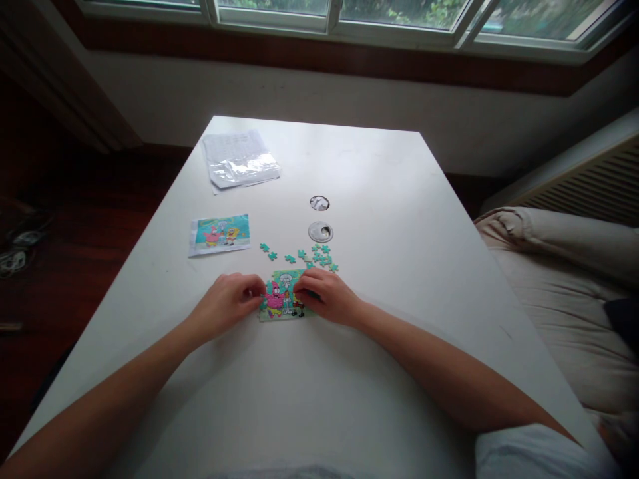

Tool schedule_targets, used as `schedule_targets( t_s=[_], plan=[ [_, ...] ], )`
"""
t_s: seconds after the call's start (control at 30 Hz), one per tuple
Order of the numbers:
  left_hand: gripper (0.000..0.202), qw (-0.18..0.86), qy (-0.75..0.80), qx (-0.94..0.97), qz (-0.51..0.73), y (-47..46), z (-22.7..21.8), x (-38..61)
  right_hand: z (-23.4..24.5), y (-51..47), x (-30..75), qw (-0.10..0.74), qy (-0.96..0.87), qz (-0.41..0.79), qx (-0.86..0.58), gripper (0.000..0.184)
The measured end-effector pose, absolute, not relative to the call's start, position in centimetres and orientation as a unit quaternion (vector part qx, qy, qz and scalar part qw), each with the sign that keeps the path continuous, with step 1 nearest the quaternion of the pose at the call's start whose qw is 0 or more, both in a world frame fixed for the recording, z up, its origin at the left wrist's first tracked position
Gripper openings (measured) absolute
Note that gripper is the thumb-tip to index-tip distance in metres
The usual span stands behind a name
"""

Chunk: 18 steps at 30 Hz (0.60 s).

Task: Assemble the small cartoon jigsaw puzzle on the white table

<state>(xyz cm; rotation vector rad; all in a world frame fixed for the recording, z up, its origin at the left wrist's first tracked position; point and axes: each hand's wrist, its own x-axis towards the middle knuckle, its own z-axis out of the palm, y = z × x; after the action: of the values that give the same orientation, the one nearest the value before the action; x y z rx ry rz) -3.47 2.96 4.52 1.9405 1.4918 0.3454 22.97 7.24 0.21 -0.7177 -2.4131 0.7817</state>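
Observation:
A partly assembled jigsaw puzzle [285, 301] with colourful cartoon figures lies on the white table between my hands. At its left edge, my left hand [230, 301] has thumb and fingertips pinched together; whatever is between them is too small to make out. My right hand [325, 294] rests over the puzzle's right part, fingers curled down onto it and hiding that side. Just beyond the puzzle, several loose turquoise puzzle pieces [317, 257] are scattered, most of them above my right hand. A picture card [222, 234] showing the same figures lies farther left.
Clear plastic with white paper [240, 159] lies at the table's [379, 193] far left. Two round fittings, a hole [319, 203] and a grey cap [320, 231], sit mid-table. A beige cushioned seat [539, 299] stands on the right, below a window wall.

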Motion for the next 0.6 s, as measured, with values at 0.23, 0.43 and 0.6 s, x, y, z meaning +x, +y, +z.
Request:
schedule_targets(
  t_s=[0.23,0.43,0.6],
  plan=[
    [0.017,0.427,0.569,0.689,0.136,2.95,4.26,-3.7,0.15,7.32,22.98,0.247,-0.887,0.288,-0.261,0.012],
    [0.013,0.362,0.574,0.727,0.103,2.93,4.58,-3.46,0.19,7.32,23.0,0.246,-0.887,0.289,-0.261,0.011],
    [0.011,0.315,0.578,0.746,0.105,2.73,4.55,-3.21,0.25,7.28,22.97,0.252,-0.887,0.286,-0.26,0.01]
  ],
)
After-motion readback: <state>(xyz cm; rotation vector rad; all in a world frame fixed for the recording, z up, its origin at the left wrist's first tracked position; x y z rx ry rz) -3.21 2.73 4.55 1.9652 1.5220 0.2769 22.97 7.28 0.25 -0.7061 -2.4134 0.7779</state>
